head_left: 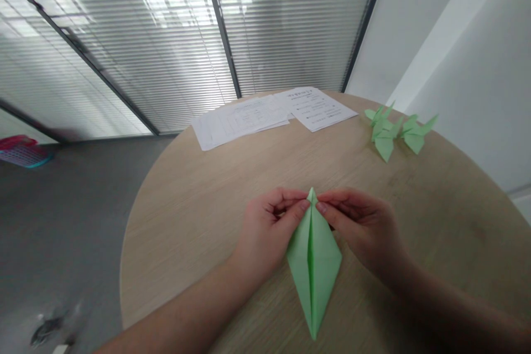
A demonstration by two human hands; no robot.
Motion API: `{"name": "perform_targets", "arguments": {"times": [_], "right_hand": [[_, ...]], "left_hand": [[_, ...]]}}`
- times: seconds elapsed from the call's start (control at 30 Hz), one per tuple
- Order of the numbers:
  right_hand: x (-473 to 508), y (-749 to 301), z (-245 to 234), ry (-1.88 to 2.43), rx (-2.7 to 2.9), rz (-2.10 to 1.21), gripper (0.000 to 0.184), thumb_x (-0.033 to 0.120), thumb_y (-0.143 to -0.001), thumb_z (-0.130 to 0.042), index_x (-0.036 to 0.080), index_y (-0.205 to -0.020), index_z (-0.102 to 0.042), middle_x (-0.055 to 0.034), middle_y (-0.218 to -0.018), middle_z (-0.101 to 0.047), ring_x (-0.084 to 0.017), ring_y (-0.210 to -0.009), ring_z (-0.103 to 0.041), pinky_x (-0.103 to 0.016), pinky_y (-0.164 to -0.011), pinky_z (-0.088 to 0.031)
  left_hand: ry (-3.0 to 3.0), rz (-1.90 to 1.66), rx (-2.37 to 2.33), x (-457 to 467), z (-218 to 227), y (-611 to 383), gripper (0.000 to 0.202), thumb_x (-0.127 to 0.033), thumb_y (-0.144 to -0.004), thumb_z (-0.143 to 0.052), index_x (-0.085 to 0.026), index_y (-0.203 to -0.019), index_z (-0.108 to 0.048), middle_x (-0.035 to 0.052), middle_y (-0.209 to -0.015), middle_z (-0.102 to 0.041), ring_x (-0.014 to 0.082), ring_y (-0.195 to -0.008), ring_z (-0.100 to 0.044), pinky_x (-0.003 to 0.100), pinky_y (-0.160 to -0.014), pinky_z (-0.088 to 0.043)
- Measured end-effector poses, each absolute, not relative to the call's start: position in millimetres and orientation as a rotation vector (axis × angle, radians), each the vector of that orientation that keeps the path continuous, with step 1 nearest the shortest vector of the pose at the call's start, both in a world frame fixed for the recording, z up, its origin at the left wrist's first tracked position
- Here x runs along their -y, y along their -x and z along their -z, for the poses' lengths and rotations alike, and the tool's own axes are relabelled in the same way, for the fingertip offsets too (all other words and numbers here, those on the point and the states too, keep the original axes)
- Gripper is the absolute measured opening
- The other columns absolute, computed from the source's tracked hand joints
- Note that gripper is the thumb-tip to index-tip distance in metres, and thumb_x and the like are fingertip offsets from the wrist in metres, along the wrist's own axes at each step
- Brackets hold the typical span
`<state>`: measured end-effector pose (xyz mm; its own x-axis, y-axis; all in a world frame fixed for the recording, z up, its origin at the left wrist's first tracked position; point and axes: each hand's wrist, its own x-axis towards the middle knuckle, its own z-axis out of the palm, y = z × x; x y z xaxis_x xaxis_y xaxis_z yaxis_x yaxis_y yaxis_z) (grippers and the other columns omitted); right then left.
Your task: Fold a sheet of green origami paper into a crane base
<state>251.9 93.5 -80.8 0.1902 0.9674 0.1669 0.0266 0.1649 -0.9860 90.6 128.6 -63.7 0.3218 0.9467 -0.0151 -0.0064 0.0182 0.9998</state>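
A light green sheet of origami paper (326, 254), folded into a long diamond with a slit down its middle, points toward me over the table. Near its far tip, my left hand (271, 224) pinches the left edge between thumb and fingers. My right hand (359, 224) pinches the right edge at the same height, its thumb lying on the paper. Both hands are closed, and the fingers beneath the paper are partly hidden. The paper's near, pointed end extends free of the hands.
The round wooden table (178, 232) carries printed sheets (244, 121) at its far edge. Several folded green paper cranes (385, 133) stand at the far right. Beyond are blinds (282, 38) and a white wall (477, 94). A pink basket (22, 152) is on the floor at left.
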Motion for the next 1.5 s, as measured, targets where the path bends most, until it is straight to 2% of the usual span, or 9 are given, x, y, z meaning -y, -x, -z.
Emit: {"name": "perform_targets", "arguments": {"times": [0.3,0.4,0.5,0.67,0.87,1.07,1.27,1.4,1.5], "right_hand": [[-94,-251,76,1.160,1.122,-0.977,0.011,0.033,-0.076,-0.083,0.025,-0.080,-0.078,-0.0028,-0.071,-0.078,-0.019,-0.061,-0.073,-0.028,-0.053,-0.060],[-94,-250,76,1.132,1.072,-1.039,0.014,0.032,-0.076,-0.083,0.025,-0.086,-0.077,-0.0017,-0.073,-0.078,-0.017,-0.062,-0.072,-0.025,-0.053,-0.059],[-96,-252,77,1.131,1.036,-1.161,0.022,0.038,-0.076,-0.084,0.024,-0.091,-0.077,-0.0014,-0.071,-0.077,-0.016,-0.056,-0.070,-0.025,-0.049,-0.059],[-101,-260,81,1.141,1.013,-1.353,0.027,0.046,-0.076,-0.083,0.020,-0.080,-0.079,-0.0023,-0.063,-0.073,-0.014,-0.052,-0.066,-0.024,-0.047,-0.056],[-103,-263,80,1.131,0.959,-1.405,0.026,0.043,-0.070,-0.088,0.020,-0.073,-0.078,-0.0009,-0.059,-0.071,-0.014,-0.049,-0.065,-0.024,-0.045,-0.056],[-102,-261,74,1.179,0.976,-1.343,0.020,0.035,-0.066,-0.090,0.019,-0.071,-0.077,-0.0002,-0.057,-0.071,-0.012,-0.048,-0.064,-0.021,-0.045,-0.055],[-103,-264,76,1.196,0.923,-1.263,0.020,0.036,-0.070,-0.086,0.019,-0.069,-0.075,0.0004,-0.059,-0.070,-0.012,-0.049,-0.063,-0.022,-0.046,-0.054],[-104,-264,76,1.207,0.942,-1.227,0.020,0.037,-0.071,-0.084,0.019,-0.068,-0.074,0.0008,-0.056,-0.067,-0.011,-0.048,-0.060,-0.022,-0.045,-0.052],[-104,-263,74,1.215,0.942,-1.202,0.021,0.036,-0.070,-0.084,0.019,-0.068,-0.073,0.0008,-0.056,-0.067,-0.011,-0.048,-0.059,-0.023,-0.045,-0.051]], "left_hand": [[-1.241,-0.946,-0.955,-130,61,-91,0.015,-0.029,-0.082,-0.075,-0.016,-0.090,-0.075,0.0029,-0.075,-0.075,0.0140,-0.067,-0.069,0.023,-0.062,-0.054],[-1.255,-0.952,-0.968,-131,60,-91,0.015,-0.028,-0.080,-0.076,-0.016,-0.087,-0.073,0.0028,-0.076,-0.075,0.0133,-0.065,-0.068,0.023,-0.060,-0.052],[-1.263,-0.956,-0.956,-131,58,-90,0.015,-0.028,-0.079,-0.076,-0.016,-0.086,-0.070,0.0011,-0.073,-0.072,0.0122,-0.062,-0.065,0.022,-0.057,-0.050],[-1.322,-0.934,-0.948,-130,55,-89,0.015,-0.026,-0.080,-0.075,-0.017,-0.083,-0.064,-0.0029,-0.065,-0.065,0.0094,-0.056,-0.058,0.019,-0.052,-0.044],[-1.396,-0.899,-0.974,-129,54,-90,0.014,-0.023,-0.082,-0.072,-0.017,-0.081,-0.060,-0.0043,-0.063,-0.061,0.0082,-0.055,-0.054,0.017,-0.050,-0.040],[-1.469,-0.896,-0.989,-127,57,-91,0.014,-0.025,-0.083,-0.071,-0.017,-0.082,-0.059,-0.0028,-0.065,-0.064,0.0096,-0.059,-0.057,0.018,-0.051,-0.041],[-1.371,-0.663,-0.911,-130,62,-92,0.028,-0.043,-0.089,-0.064,-0.016,-0.095,-0.065,0.0002,-0.071,-0.066,0.0110,-0.058,-0.056,0.020,-0.051,-0.041],[-1.410,-0.404,-0.912,-136,65,-90,0.046,-0.056,-0.091,-0.055,-0.013,-0.080,-0.068,0.0018,-0.066,-0.061,0.0102,-0.053,-0.050,0.021,-0.049,-0.036],[-1.453,-0.393,-0.950,-137,67,-89,0.049,-0.058,-0.090,-0.054,-0.014,-0.075,-0.068,0.0008,-0.062,-0.056,0.0102,-0.052,-0.047,0.021,-0.047,-0.033]]}}
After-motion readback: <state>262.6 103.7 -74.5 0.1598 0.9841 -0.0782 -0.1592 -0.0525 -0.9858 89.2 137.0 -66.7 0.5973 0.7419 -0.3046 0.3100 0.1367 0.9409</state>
